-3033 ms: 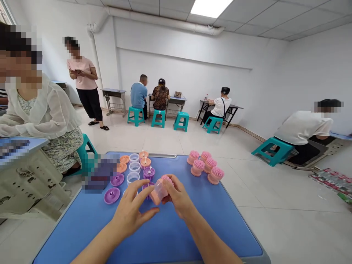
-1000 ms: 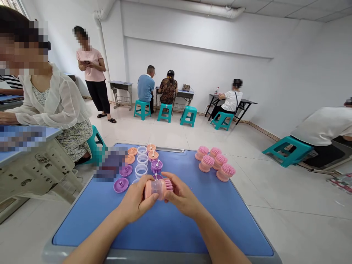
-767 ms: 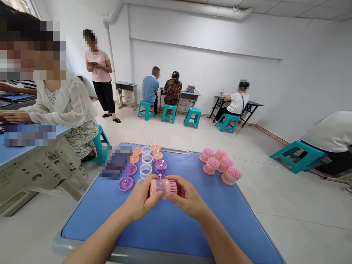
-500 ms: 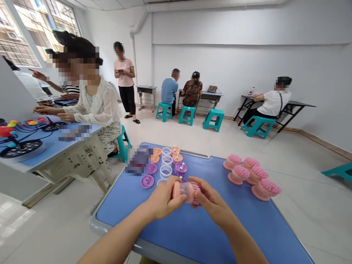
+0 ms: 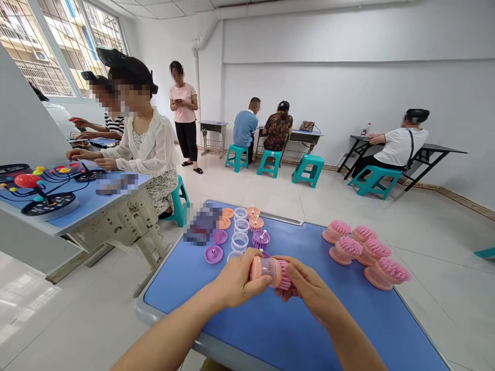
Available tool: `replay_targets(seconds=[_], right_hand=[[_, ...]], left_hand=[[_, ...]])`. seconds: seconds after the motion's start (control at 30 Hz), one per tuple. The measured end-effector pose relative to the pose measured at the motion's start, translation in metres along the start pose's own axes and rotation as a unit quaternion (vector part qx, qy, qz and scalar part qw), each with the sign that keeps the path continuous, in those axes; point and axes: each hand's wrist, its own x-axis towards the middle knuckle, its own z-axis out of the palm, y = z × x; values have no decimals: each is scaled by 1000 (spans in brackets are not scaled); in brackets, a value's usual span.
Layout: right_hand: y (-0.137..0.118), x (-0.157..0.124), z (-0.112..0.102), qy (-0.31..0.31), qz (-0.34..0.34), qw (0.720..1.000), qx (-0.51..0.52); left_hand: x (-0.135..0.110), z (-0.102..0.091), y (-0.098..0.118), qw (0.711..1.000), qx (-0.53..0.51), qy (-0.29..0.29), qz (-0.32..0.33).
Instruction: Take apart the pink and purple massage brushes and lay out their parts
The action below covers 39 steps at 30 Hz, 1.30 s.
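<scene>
A scrubbing brush (image 5: 269, 271) with an orange cap, a clear middle and pink bristles lies sideways between my hands, above the blue table. My left hand (image 5: 236, 278) is closed round its orange end and clear middle, thumb along the near side. At the bristle end, my right hand (image 5: 312, 289) grips with bent fingers. Just beyond are clear rings (image 5: 240, 241) in a column, flanked by purple caps (image 5: 213, 254) and orange caps (image 5: 224, 222) on the left. Purple bristle heads (image 5: 261, 237) and orange bristle heads (image 5: 256, 222) with white stems stand on the right.
Several pink-bristled brushes (image 5: 381, 250) stand grouped at the table's (image 5: 309, 330) right side. A blurred flat item (image 5: 203, 224) lies at its far left. Co-workers sit at a neighbouring table (image 5: 87, 206) on the left, which holds planet models (image 5: 50, 203). Green stools (image 5: 308, 170) stand beyond.
The view has swung slightly left, so everything sits further right. Both hands still hold the brush; my right fingers have closed in more around the bristles.
</scene>
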Motion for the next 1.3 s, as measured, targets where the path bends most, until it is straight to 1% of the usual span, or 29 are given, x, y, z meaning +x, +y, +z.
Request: replay_targets(seconds=[0.1, 0.17, 0.2, 0.27, 0.33, 0.37, 0.4, 0.5, 0.57, 0.6, 0.7, 0.77, 0.87, 0.93, 0.97, 1.03, 1.1, 1.13, 1.3], right_hand=[[-1, -1, -2, -22, -50, 998, -12], [-1, -1, -3, -20, -72, 997, 0], [0, -1, -3, -16, -68, 998, 7], [1, -1, -2, -12, -37, 999, 12], [1, -1, -1, -19, 1, 1000, 4], [0, -1, 0, -26, 8, 1000, -4], [0, -1, 0, -31, 2, 999, -12], [-2, -1, 0, -41, -56, 997, -15], [-1, -1, -1, -40, -66, 997, -2], [-1, -1, -2, -35, -54, 998, 3], [0, 0, -4, -30, 10, 999, 4], [-1, 0, -4, -40, 26, 999, -8], [-2, -1, -4, -42, -19, 999, -22], [-2, -1, -4, -36, -40, 998, -12], [-1, -1, -5, -33, -38, 999, -3], [0, 0, -5, -31, -12, 999, 12], [1, 1, -4, -42, 18, 999, 12], [1, 1, -4, -49, 22, 999, 5], [-1, 0, -3, -56, -41, 998, -12]], left_hand=[[1, 0, 0, 1000, 6, 7, 4], [2, 0, 0, 1000, 13, 6, 2], [2, 0, 0, 1000, 15, 4, 1], [3, 1, 0, 1000, 14, -5, 0], [2, 0, 1, 1000, 12, -10, -3], [2, 0, 2, 1000, 11, -10, -4], [2, 0, 2, 1000, 12, -8, -5], [1, -1, 4, 1000, 12, -3, -6], [2, -1, 4, 1000, 9, -8, -7], [2, -1, 4, 1000, 10, -11, -7], [2, -1, 3, 1000, 15, -13, -9], [3, -1, 3, 1000, 14, -11, -9], [3, -2, 3, 1000, 8, -7, -12], [3, -2, 4, 1000, 9, -6, -13], [2, -1, 4, 1000, 11, -6, -12], [2, -1, 4, 1000, 13, -8, -10], [2, 0, 3, 1000, 13, -12, -12], [2, 0, 3, 1000, 14, -12, -13], [2, -1, 3, 1000, 15, -7, -16]])
